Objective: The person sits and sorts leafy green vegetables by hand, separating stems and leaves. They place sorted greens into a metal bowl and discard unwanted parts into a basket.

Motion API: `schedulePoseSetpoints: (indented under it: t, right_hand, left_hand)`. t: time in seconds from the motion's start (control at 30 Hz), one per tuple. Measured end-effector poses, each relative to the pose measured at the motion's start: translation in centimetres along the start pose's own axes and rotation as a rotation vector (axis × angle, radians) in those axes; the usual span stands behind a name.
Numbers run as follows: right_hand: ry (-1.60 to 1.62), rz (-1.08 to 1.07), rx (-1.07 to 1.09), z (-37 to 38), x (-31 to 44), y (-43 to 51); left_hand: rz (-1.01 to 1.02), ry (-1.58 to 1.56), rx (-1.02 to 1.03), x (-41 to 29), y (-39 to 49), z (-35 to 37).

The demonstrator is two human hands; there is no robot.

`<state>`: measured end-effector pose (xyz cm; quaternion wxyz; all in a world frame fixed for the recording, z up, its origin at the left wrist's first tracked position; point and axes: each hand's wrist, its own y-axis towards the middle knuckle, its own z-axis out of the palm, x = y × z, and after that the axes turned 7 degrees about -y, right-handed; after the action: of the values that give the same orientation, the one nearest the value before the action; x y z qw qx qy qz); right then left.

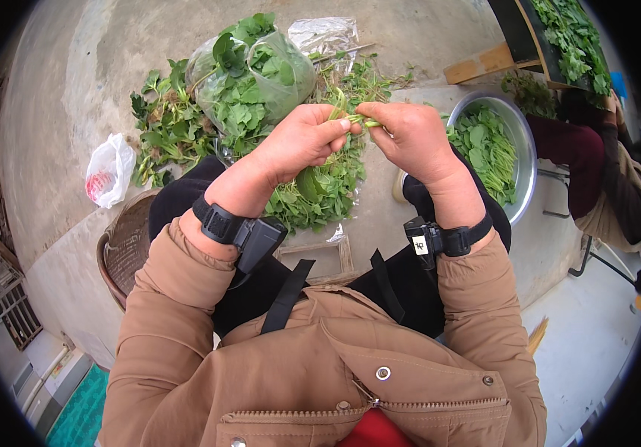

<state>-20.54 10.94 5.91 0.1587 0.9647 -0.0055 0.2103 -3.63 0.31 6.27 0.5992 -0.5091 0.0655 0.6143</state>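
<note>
My left hand (305,139) pinches the green stems of a leafy vegetable (355,118) between thumb and fingers; its leaves hang below that hand. My right hand (408,137) grips the end of the stems, close beside the left. Beneath my hands lies a pile of loose green leaves (320,204) on the ground. Beyond the left hand stands a clear plastic bag (292,70) full of leafy greens. To the right, a metal basin (526,167) holds greens with their stems side by side.
Uprooted plants (172,131) lie at left, near a white plastic bag (111,170) and a wicker basket (127,246). Trimmed stems (379,84) are scattered ahead. A low wooden frame (345,254) lies between my legs. Another person (569,162) sits at far right, below a container of greens (575,44).
</note>
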Motion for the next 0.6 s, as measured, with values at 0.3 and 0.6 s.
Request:
schedulePoseSetpoints:
  t: [0.3, 0.6]
  right_hand:
    - [0.021, 0.090, -0.035, 0.1, 0.1, -0.1]
    - [0.059, 0.648, -0.222, -1.6, -2.8, 1.9]
  left_hand:
    - [0.101, 0.072, -0.058, 0.2, 0.1, 0.4]
    - [0.196, -0.290, -0.067, 0.0, 0.3, 0.7]
